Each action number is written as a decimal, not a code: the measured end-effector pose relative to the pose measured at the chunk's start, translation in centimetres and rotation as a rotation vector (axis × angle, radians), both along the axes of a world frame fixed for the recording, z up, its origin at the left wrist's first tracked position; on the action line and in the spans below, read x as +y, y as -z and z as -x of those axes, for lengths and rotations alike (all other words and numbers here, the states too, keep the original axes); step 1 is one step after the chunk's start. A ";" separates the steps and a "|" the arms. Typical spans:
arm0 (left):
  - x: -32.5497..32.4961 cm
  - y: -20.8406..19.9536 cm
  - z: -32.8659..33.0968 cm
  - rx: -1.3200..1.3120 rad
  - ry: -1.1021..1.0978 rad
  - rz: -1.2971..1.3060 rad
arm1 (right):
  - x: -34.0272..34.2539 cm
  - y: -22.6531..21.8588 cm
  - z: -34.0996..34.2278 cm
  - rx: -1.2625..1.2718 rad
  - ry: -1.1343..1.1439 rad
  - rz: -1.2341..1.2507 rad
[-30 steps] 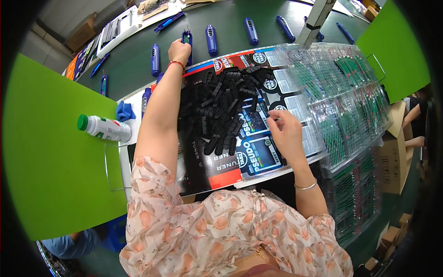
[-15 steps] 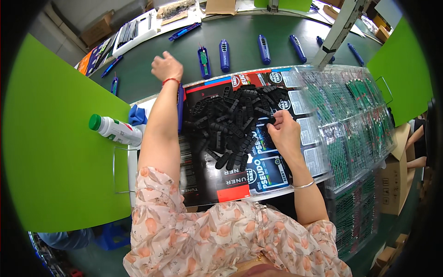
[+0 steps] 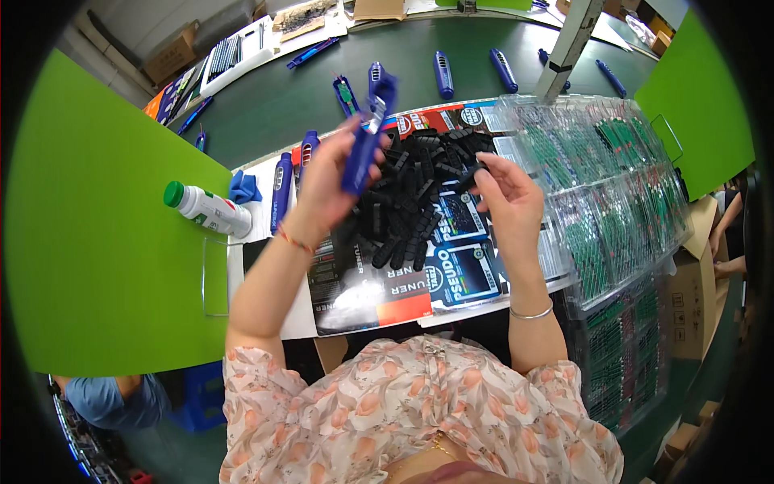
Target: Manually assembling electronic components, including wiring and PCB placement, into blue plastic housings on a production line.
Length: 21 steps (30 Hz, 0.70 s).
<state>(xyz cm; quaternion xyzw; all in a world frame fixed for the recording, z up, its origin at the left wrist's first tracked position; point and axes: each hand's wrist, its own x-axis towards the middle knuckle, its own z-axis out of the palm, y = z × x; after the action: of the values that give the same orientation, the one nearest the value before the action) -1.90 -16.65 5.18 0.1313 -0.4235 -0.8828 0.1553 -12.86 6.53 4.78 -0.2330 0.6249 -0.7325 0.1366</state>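
My left hand (image 3: 332, 181) is wrapped round a long blue plastic casing (image 3: 364, 149), raised and tilted over the left side of a pile of black ribbed plastic pieces (image 3: 415, 189). At the pile's right edge, my right hand (image 3: 512, 198) pinches one small black piece (image 3: 471, 178) between thumb and fingers. Two similar blue casings (image 3: 281, 189) lie left of my left hand. Beyond the pile, an open blue casing (image 3: 345, 95) shows a green circuit board inside. Several closed blue casings (image 3: 443, 75) lie spaced along the green belt.
A white bottle with a green cap (image 3: 208, 210) and a crumpled blue cloth (image 3: 244, 187) are at the left. Clear trays of green circuit boards (image 3: 621, 210) are stacked at the right, near a metal post (image 3: 572, 48). Bright green panels (image 3: 113, 234) flank the workplace.
My left hand has come back from the belt toward the pile and now holds a blue casing. My right hand stays by the pile, with the black piece raised slightly.
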 end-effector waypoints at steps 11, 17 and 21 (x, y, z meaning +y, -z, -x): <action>13.5 3.5 -4.0 -0.048 0.030 -0.049 | 0.0 0.5 -3.5 0.284 0.033 -0.072; 14.4 4.1 -4.0 -0.024 -0.009 0.027 | 0.4 1.7 -3.6 0.493 0.109 -0.195; 14.7 4.9 -4.5 -0.030 -0.004 0.050 | 0.7 1.9 -3.6 0.659 0.186 -0.275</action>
<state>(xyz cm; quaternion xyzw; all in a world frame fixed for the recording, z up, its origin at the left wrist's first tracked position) 2.59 -1.92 0.24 0.1413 -0.4474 -0.8696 0.1539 -9.23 7.25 2.93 -0.3783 0.7464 -0.5366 -0.1090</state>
